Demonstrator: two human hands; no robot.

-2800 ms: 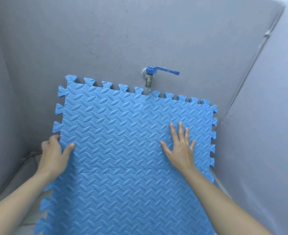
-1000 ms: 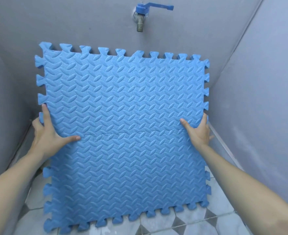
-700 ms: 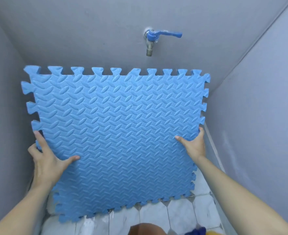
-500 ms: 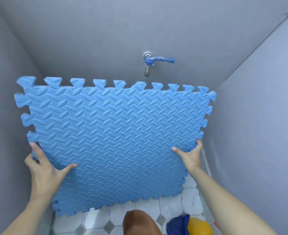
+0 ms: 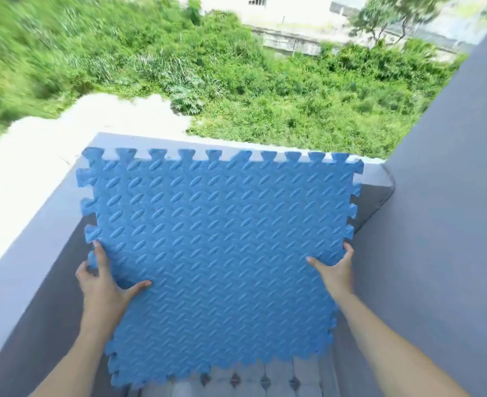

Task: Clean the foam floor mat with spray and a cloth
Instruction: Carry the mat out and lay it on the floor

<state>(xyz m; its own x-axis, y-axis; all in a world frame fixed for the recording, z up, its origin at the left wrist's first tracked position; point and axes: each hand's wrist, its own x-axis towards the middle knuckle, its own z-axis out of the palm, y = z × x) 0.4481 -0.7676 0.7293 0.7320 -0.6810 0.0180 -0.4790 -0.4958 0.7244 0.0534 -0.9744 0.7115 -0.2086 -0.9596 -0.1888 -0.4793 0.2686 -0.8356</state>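
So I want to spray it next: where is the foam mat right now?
In the head view the foam mat is mid-frame, held up off the tiled floor between the left hand and right hand, before the grey parapet wall.

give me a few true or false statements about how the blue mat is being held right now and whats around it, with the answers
1. Both hands grip the foam mat. True: the left hand holds its left edge, the right hand its right edge.
2. The mat lies flat on the tiled floor. False: it is held up, its lower edge above the floor tiles.
3. Green vegetation shows beyond the grey ledge. True.
4. A cloth is in the right hand. False: that hand holds only the mat, and no cloth is in view.
5. The mat's top edge is smooth. False: it has interlocking tabs.
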